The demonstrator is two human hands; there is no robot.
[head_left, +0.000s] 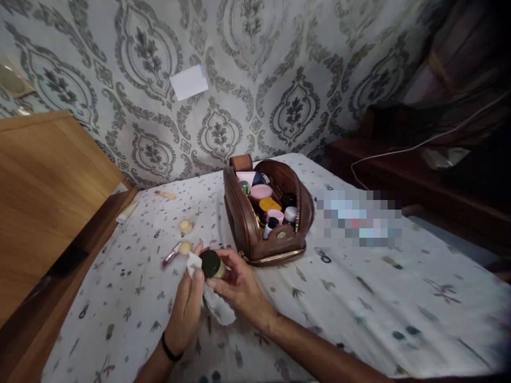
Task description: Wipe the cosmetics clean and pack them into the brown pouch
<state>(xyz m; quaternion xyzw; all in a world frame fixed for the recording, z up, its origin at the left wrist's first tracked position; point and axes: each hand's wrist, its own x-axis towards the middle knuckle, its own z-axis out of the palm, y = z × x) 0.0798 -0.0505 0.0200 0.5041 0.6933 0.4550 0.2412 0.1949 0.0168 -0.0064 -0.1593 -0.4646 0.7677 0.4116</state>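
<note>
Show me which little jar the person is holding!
The dark-lidded jar, in the right hand, beside the white tissue in the left hand. The pink-topped jars sit inside the brown bag.

A slim black band (pixel 170 350) rings the left hand (pixel 187 298) at the wrist; forearms (pixel 307 339) are bare.

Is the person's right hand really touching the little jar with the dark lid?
Touching. The head view shows the right hand holding the little jar, its thumb and fingers against the jar's side.
</note>
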